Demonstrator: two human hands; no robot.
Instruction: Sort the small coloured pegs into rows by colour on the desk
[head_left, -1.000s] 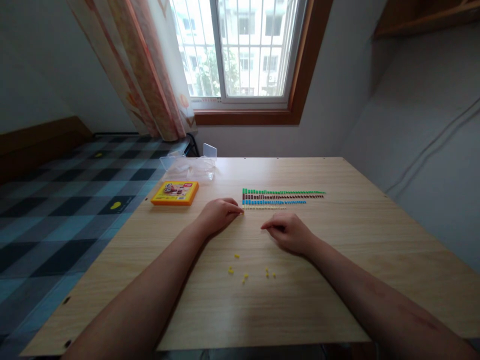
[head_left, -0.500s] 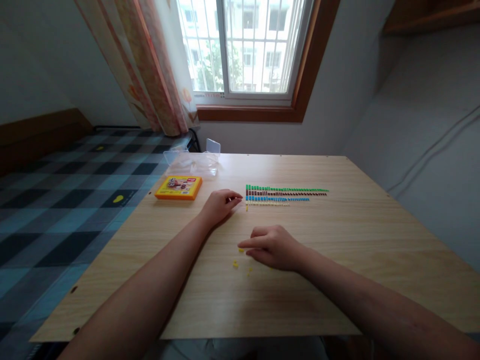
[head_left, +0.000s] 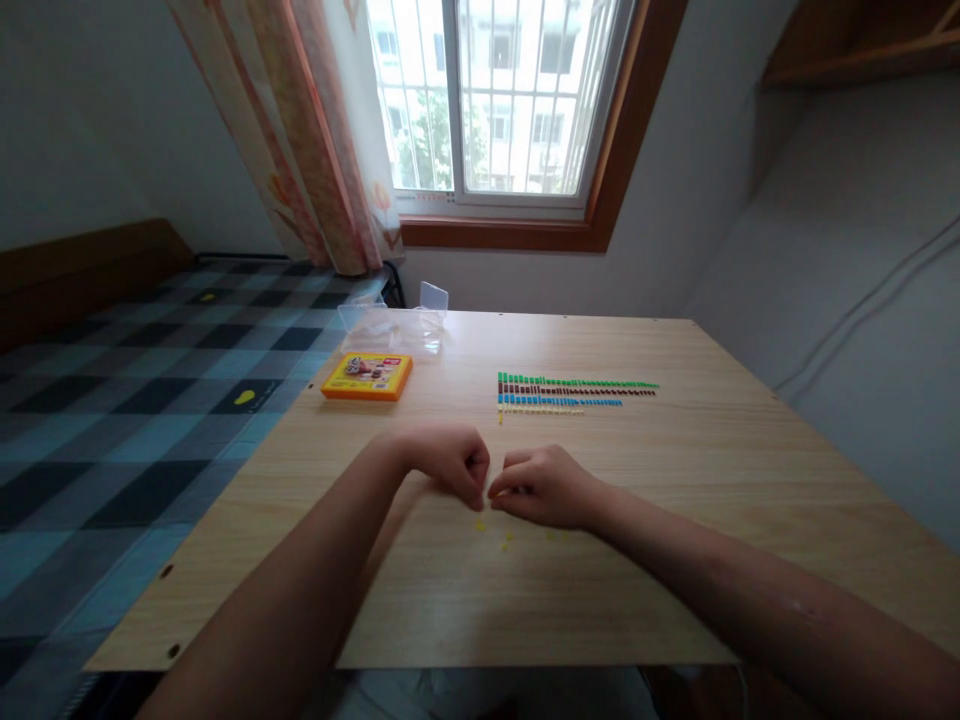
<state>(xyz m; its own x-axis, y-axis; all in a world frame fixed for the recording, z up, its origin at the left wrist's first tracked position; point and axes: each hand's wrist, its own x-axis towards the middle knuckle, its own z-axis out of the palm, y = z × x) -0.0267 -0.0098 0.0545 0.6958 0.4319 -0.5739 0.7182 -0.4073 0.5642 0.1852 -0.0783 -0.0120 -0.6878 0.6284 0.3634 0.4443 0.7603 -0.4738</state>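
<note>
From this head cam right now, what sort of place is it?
Likely a bedroom in a home or dorm: a bed with a checked cover on the left, a floral curtain beside a barred window, and a plain wooden table in front.

Two hands: one left hand (head_left: 454, 462) and one right hand (head_left: 541, 487). Four long rows of small blocks lie at the far middle: one green row (head_left: 576, 383), one brown row (head_left: 577, 391), one blue row (head_left: 559, 402), one cream row (head_left: 540, 410); the blocks within each are too small to count. At least one yellow block (head_left: 501, 420) sits at their near left end, and at least two loose yellow pieces (head_left: 480, 525), blurred, lie nearer. One orange box (head_left: 367, 376), one table (head_left: 750, 440), one bed (head_left: 150, 400), one curtain (head_left: 307, 130), one window (head_left: 517, 100).
</note>
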